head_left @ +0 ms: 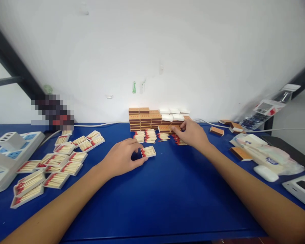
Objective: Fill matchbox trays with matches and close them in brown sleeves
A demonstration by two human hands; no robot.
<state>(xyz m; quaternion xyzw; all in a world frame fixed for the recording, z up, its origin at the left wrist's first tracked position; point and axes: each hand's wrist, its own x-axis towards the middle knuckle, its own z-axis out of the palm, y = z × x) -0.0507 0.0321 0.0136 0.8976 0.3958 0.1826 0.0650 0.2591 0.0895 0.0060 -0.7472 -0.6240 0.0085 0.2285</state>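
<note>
My left hand point(125, 156) has thumb and fingertips at the left end of a white matchbox tray point(148, 151) filled with red-tipped matches, low over the blue table. Farther back, my right hand point(191, 133) has its fingers closed on an orange matchbox cover point(176, 129); its right end is hidden by the fingers. Behind both hands stands a stack of orange matchboxes point(145, 117) against the wall. White trays point(167, 118) lie on the stack's right part. Loose matches point(150, 136) lie in small piles before it, some partly behind my right hand.
Several match-filled trays point(71, 167) cover the table's left side beside a white power strip point(27, 145). On the right are loose matchboxes point(241, 154), a wipes packet point(269, 159), a white case point(266, 173) and a leaning plastic bottle point(268, 110). A white cable point(101, 124) runs along the wall.
</note>
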